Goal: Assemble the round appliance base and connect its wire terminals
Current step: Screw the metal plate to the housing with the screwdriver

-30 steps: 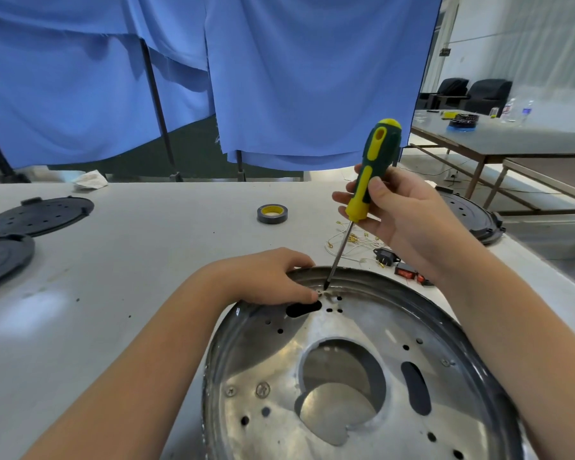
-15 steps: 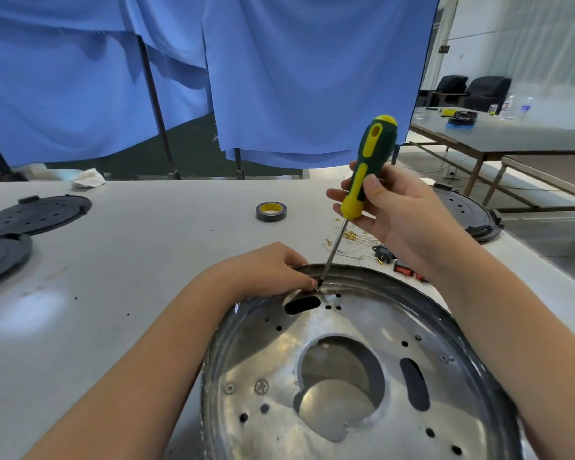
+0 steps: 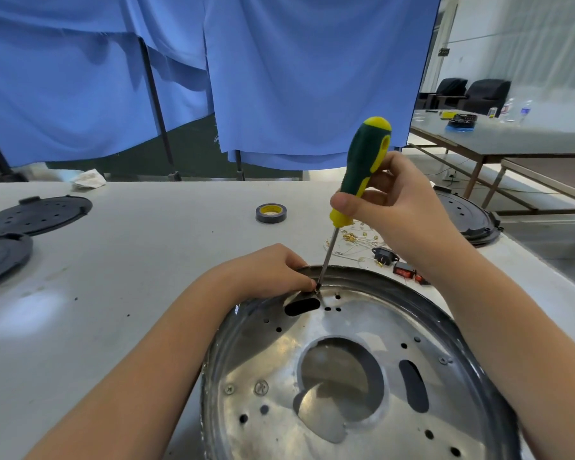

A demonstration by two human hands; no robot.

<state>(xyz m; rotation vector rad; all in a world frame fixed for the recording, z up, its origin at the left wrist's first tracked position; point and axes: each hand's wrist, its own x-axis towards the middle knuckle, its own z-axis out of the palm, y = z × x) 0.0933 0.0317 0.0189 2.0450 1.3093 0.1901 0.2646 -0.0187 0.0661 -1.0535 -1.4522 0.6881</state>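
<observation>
Your right hand (image 3: 409, 207) has turned on the screwdriver (image 3: 359, 180) handle: your thumb now lies across its front, lower down, and the handle stands a little more upright than a second ago.

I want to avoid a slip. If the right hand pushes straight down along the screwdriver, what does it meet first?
Probably the metal base: the screwdriver tip sits by its far rim, beside the left hand fingertips, held by the right hand.

The tape roll (image 3: 271, 213) lies on the table (image 3: 146, 260) behind the base (image 3: 312, 360) (wires (image 3: 356, 240) to its right).
</observation>
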